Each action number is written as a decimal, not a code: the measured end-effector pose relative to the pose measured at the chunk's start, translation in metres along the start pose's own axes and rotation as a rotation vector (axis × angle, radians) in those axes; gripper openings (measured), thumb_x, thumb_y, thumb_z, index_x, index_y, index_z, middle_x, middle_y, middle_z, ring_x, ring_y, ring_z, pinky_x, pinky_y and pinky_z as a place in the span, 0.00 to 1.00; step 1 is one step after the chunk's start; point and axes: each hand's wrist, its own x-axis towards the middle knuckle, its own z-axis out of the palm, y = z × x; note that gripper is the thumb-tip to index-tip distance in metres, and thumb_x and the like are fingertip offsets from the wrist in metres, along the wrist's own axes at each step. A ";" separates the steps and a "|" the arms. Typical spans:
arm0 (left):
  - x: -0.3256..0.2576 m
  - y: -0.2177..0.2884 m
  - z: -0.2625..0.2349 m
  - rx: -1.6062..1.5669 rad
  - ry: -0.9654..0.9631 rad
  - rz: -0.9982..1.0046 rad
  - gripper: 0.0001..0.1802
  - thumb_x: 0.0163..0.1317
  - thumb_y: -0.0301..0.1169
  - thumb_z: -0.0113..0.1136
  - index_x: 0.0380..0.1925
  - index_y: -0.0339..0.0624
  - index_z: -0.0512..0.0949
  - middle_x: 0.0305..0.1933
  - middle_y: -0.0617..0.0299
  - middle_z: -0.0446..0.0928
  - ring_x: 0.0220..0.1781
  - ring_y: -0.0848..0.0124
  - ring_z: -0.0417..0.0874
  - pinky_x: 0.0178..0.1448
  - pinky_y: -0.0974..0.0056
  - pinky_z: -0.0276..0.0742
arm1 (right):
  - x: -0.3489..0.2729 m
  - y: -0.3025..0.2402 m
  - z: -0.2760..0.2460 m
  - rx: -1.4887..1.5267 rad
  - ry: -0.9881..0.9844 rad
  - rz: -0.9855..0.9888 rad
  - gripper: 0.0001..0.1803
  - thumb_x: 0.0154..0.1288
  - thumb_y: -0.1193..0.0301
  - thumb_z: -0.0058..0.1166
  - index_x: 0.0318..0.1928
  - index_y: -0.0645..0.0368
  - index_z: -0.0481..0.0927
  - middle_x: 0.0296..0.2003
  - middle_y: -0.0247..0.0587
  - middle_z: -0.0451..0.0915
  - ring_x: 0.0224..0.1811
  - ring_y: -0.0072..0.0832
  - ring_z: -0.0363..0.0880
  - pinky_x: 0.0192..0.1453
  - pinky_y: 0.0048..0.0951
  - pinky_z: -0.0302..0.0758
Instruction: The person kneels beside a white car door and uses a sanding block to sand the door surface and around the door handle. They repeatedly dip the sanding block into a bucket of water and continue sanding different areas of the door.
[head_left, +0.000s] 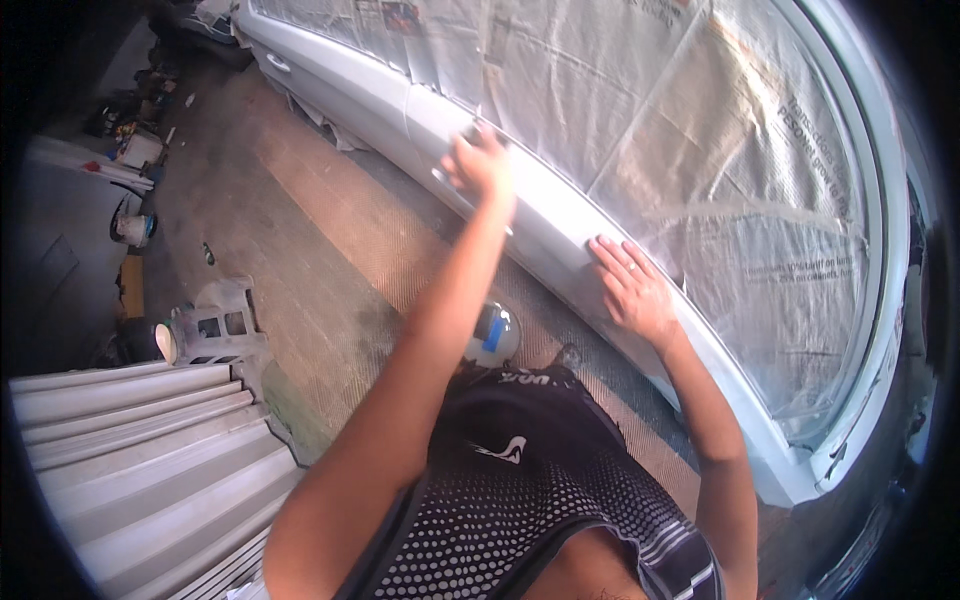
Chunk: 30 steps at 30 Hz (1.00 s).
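A white car body side (545, 200) runs diagonally in front of me, with a door handle (278, 63) toward its far left end. My left hand (480, 165) is curled against the strip below the window line, slightly blurred. Something small and dark shows at its fingers, too unclear to name. Farther right and nearer, my right hand (637, 292) lies flat on the same strip, fingers stretched out, a ring on one of them. Newspaper under clear plastic film (690, 140) covers the window area above both hands.
A round pale container with a blue patch (493, 332) stands below my left forearm. To the left are a light plastic chair (225, 318), a white bucket (130, 228) and a small green bottle (208, 254). White ribbed panels (150, 440) fill the lower left.
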 end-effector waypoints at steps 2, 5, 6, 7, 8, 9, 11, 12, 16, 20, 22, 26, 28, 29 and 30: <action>-0.022 -0.016 0.002 -0.001 -0.037 0.152 0.27 0.67 0.53 0.64 0.53 0.42 0.80 0.54 0.54 0.82 0.67 0.51 0.68 0.71 0.35 0.54 | -0.003 -0.002 -0.002 -0.007 0.004 0.007 0.26 0.48 0.73 0.67 0.51 0.61 0.81 0.76 0.42 0.67 0.81 0.36 0.60 0.85 0.45 0.57; 0.040 0.005 -0.012 -0.097 -0.064 -0.024 0.25 0.67 0.52 0.65 0.50 0.42 0.81 0.53 0.54 0.84 0.68 0.49 0.70 0.72 0.33 0.53 | -0.002 -0.005 -0.005 -0.002 -0.028 0.030 0.25 0.48 0.73 0.66 0.51 0.61 0.81 0.76 0.42 0.67 0.81 0.36 0.61 0.84 0.45 0.58; 0.073 0.011 -0.012 -0.145 0.024 -0.040 0.23 0.68 0.50 0.65 0.48 0.42 0.81 0.52 0.54 0.84 0.69 0.48 0.70 0.74 0.32 0.52 | -0.001 -0.007 -0.007 -0.007 -0.034 0.023 0.25 0.48 0.73 0.66 0.51 0.61 0.81 0.76 0.42 0.67 0.81 0.35 0.61 0.84 0.45 0.58; 0.104 0.005 -0.011 -0.166 -0.003 -0.079 0.23 0.67 0.50 0.67 0.50 0.44 0.81 0.53 0.55 0.85 0.70 0.50 0.72 0.76 0.29 0.48 | 0.002 -0.008 -0.008 -0.010 -0.035 0.014 0.25 0.48 0.73 0.66 0.51 0.61 0.81 0.76 0.42 0.67 0.81 0.35 0.61 0.84 0.44 0.58; 0.124 0.012 -0.014 -0.185 -0.045 -0.117 0.23 0.66 0.49 0.69 0.52 0.47 0.82 0.54 0.56 0.85 0.71 0.53 0.73 0.78 0.26 0.45 | 0.002 -0.007 -0.008 -0.018 -0.035 0.022 0.25 0.49 0.73 0.66 0.51 0.61 0.81 0.76 0.42 0.67 0.81 0.35 0.61 0.84 0.44 0.58; 0.130 0.017 -0.010 -0.136 -0.042 -0.163 0.22 0.65 0.48 0.70 0.52 0.47 0.82 0.53 0.57 0.86 0.71 0.54 0.74 0.79 0.26 0.42 | 0.000 -0.006 -0.007 -0.027 -0.033 0.025 0.25 0.49 0.73 0.66 0.51 0.61 0.81 0.76 0.42 0.67 0.81 0.35 0.61 0.84 0.44 0.58; 0.115 0.004 -0.003 -0.191 -0.005 -0.101 0.20 0.64 0.46 0.72 0.51 0.48 0.84 0.52 0.59 0.87 0.69 0.56 0.77 0.80 0.26 0.37 | -0.002 -0.003 -0.003 -0.043 -0.024 0.025 0.25 0.49 0.73 0.66 0.51 0.60 0.81 0.76 0.42 0.67 0.81 0.35 0.61 0.84 0.44 0.58; 0.116 -0.010 0.000 -0.201 0.016 -0.032 0.20 0.63 0.45 0.73 0.50 0.50 0.85 0.50 0.60 0.88 0.65 0.57 0.80 0.79 0.25 0.39 | 0.001 -0.003 -0.003 -0.038 -0.023 0.024 0.25 0.49 0.73 0.66 0.51 0.60 0.81 0.76 0.42 0.67 0.81 0.35 0.61 0.84 0.44 0.58; 0.163 -0.024 0.002 -0.323 -0.077 -0.087 0.20 0.64 0.43 0.72 0.50 0.44 0.84 0.48 0.59 0.88 0.59 0.58 0.82 0.75 0.35 0.55 | 0.000 -0.009 -0.009 -0.030 -0.064 0.034 0.25 0.49 0.73 0.65 0.51 0.60 0.81 0.76 0.42 0.68 0.81 0.35 0.62 0.84 0.44 0.59; 0.149 -0.013 -0.005 -0.286 -0.114 -0.029 0.24 0.68 0.47 0.67 0.52 0.39 0.79 0.53 0.48 0.83 0.71 0.49 0.70 0.81 0.30 0.37 | -0.004 -0.001 -0.001 -0.052 -0.004 0.004 0.25 0.48 0.72 0.65 0.51 0.61 0.81 0.76 0.42 0.68 0.80 0.35 0.63 0.84 0.44 0.59; 0.125 0.003 -0.016 -0.235 -0.068 -0.080 0.23 0.71 0.46 0.64 0.53 0.37 0.78 0.53 0.42 0.82 0.72 0.47 0.69 0.83 0.31 0.36 | 0.003 -0.011 -0.014 -0.020 -0.087 0.053 0.26 0.48 0.73 0.65 0.51 0.61 0.80 0.75 0.42 0.68 0.80 0.36 0.63 0.84 0.45 0.59; 0.019 0.014 -0.015 -0.103 -0.045 -0.067 0.22 0.76 0.45 0.56 0.52 0.35 0.76 0.56 0.37 0.71 0.66 0.46 0.72 0.72 0.34 0.63 | 0.005 -0.007 -0.012 -0.018 -0.044 0.034 0.27 0.49 0.73 0.64 0.54 0.62 0.79 0.76 0.42 0.68 0.80 0.36 0.62 0.84 0.46 0.59; -0.055 -0.002 -0.007 -0.044 -0.134 0.027 0.24 0.71 0.48 0.61 0.48 0.36 0.77 0.54 0.39 0.72 0.62 0.46 0.71 0.68 0.36 0.64 | 0.004 -0.010 -0.009 -0.007 -0.035 0.038 0.28 0.48 0.73 0.64 0.54 0.62 0.79 0.76 0.43 0.67 0.80 0.36 0.62 0.84 0.45 0.59; -0.084 -0.002 -0.010 -0.054 -0.134 0.196 0.22 0.71 0.48 0.61 0.44 0.38 0.77 0.51 0.42 0.74 0.61 0.46 0.70 0.67 0.36 0.64 | 0.004 -0.006 -0.010 -0.016 -0.039 0.034 0.28 0.48 0.73 0.64 0.54 0.62 0.79 0.76 0.43 0.67 0.80 0.36 0.62 0.84 0.45 0.59; -0.083 -0.002 -0.013 -0.024 -0.146 0.202 0.21 0.71 0.48 0.62 0.43 0.39 0.77 0.50 0.45 0.76 0.61 0.47 0.70 0.68 0.35 0.63 | 0.003 -0.005 -0.011 -0.025 -0.045 0.031 0.28 0.48 0.73 0.64 0.54 0.62 0.79 0.76 0.43 0.67 0.80 0.36 0.62 0.84 0.45 0.59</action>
